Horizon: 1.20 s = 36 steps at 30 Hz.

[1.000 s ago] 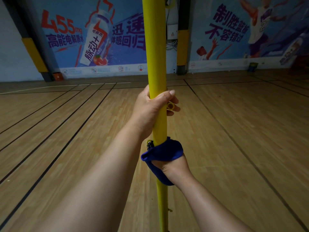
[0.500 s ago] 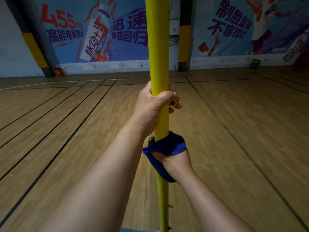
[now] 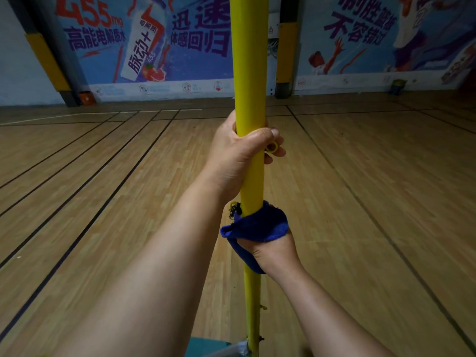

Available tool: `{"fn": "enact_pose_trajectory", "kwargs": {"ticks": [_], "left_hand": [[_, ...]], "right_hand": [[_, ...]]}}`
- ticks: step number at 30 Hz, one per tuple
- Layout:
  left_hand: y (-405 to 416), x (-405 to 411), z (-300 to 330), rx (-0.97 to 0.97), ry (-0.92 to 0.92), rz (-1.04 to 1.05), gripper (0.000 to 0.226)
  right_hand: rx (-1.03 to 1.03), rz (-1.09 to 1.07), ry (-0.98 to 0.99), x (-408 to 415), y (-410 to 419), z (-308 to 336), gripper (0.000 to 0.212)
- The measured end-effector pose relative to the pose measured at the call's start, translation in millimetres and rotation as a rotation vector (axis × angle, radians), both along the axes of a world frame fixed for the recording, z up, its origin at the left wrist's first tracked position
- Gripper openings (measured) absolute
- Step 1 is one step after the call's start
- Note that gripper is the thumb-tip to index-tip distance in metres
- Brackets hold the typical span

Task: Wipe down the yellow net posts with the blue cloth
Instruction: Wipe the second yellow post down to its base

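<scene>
The left hand (image 3: 233,158) grips the bare yellow post (image 3: 248,60); just below it, the right hand (image 3: 273,249) clamps the blue cloth (image 3: 257,225) around the post. The post looks rigid and smooth, the cloth soft enough to wrap fully.

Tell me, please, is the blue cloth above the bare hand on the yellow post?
No, the blue cloth sits lower on the yellow post, under the left hand.

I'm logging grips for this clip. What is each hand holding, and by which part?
Left hand grips the bare yellow post at mid-shaft. Right hand holds the blue cloth wrapped around the post just below.
</scene>
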<state>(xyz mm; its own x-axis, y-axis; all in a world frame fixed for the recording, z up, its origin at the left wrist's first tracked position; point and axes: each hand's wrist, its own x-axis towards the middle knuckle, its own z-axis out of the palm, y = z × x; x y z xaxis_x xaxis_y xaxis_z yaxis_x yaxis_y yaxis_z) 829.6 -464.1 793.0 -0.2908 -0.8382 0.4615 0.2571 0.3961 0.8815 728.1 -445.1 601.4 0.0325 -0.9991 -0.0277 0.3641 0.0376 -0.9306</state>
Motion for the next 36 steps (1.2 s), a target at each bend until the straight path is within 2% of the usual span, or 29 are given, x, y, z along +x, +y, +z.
{"fn": "enact_pose_trajectory", "kwargs": {"ticks": [1,2,3,6,8,10,12,16,22,24,26,27,30,32,33,36], "left_hand": [[-0.8,0.3,-0.2,-0.002,-0.002,-0.003,0.027],[-1.4,0.3,-0.6,-0.004,-0.004,-0.005,0.027],[-1.9,0.1,-0.9,-0.005,-0.006,-0.007,0.027],[-3.2,-0.1,-1.7,-0.002,-0.006,-0.008,0.028],[-4.3,0.0,-1.9,-0.003,-0.007,-0.015,0.027],[-5.3,0.0,-2.2,-0.005,-0.007,-0.021,0.027],[-5.8,-0.2,-2.3,-0.006,-0.004,-0.021,0.026],[-6.6,0.0,-2.8,-0.009,-0.005,-0.025,0.029],[-8.2,1.2,-4.5,-0.018,-0.01,-0.034,0.028],[-8.1,1.3,-4.5,-0.018,-0.011,-0.036,0.029],[-7.5,1.3,-4.5,-0.018,-0.008,-0.039,0.03],[-7.2,1.2,-4.5,-0.017,-0.006,-0.041,0.03],[-5.7,1.6,-3.8,-0.017,-0.006,-0.041,0.03],[-4.3,1.7,-2.8,-0.017,-0.005,-0.05,0.031],[-3.6,2.1,-2.8,-0.015,-0.005,-0.053,0.032],[-1.2,2.8,-2.1,-0.01,0.0,-0.056,0.032]], "right_hand": [[-0.029,-0.008,0.071,-1.3,-0.5,-2.5,0.086],[-0.03,-0.024,0.057,-0.5,-3.7,-6.0,0.083],[-0.071,-0.079,0.166,-1.4,-3.0,-5.9,0.083],[-0.025,-0.1,0.16,-0.6,-6.0,-6.6,0.076],[-0.064,-0.107,0.243,1.6,-11.2,-1.1,0.079],[-0.129,-0.188,0.388,2.9,-13.9,8.9,0.065],[-0.18,-0.197,0.468,1.1,-17.2,19.7,0.062],[-0.212,-0.168,0.433,-2.4,-15.0,35.7,0.058],[-0.105,-0.131,0.423,-8.6,4.1,28.0,0.05],[-0.081,-0.064,0.25,-8.5,0.7,20.1,0.063],[0.007,0.028,0.027,-2.2,-1.9,16.4,0.091],[0.025,0.045,-0.004,-0.8,-3.8,13.9,0.096],[0.101,0.054,-0.154,-1.7,-7.0,6.1,0.076],[0.149,0.034,-0.176,-3.6,-6.7,3.8,0.077],[0.136,0.015,-0.131,-4.1,-5.8,2.9,0.08],[0.0,-0.048,0.222,-0.8,-2.1,11.7,0.084]]}}
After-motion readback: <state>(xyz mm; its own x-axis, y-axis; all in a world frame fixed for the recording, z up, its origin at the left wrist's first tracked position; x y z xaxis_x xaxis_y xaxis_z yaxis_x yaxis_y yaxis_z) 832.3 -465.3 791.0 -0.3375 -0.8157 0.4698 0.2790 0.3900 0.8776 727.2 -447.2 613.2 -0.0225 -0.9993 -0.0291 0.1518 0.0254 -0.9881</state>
